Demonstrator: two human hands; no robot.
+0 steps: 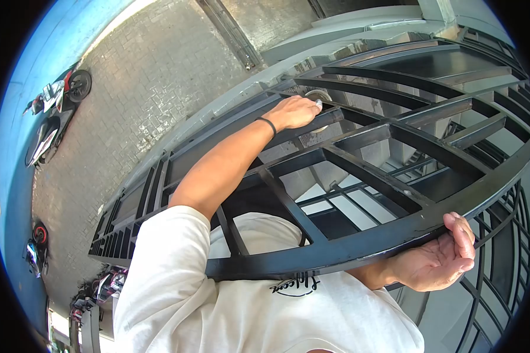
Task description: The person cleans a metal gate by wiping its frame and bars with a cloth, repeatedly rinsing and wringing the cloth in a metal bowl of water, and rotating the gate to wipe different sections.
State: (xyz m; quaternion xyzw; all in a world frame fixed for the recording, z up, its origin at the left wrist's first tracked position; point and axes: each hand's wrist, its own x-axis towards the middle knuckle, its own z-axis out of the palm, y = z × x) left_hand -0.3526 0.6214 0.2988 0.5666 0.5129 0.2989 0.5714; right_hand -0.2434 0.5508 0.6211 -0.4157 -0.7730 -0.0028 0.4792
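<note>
My left hand (297, 112), with a black band on its wrist, is closed over the dark metal frame (330, 250). A small whitish bit shows at its fingertips; what it is I cannot make out. Partly behind this hand, a round pale rim (318, 94) shows between the bars. My right hand (436, 259) is beside the frame's near rail, palm up, its fingers loosely curled and the thumb apart. Its fingertips are at the rail's outer edge, and nothing shows in the palm. The frame has crossing bars and stretches across my chest.
Behind the frame's bars are grey steps (388, 153). More dark metal grating (503, 265) stands at the right. A paved yard (135, 76) lies to the left, with parked motorcycles (56, 117) along a blue wall (12, 159).
</note>
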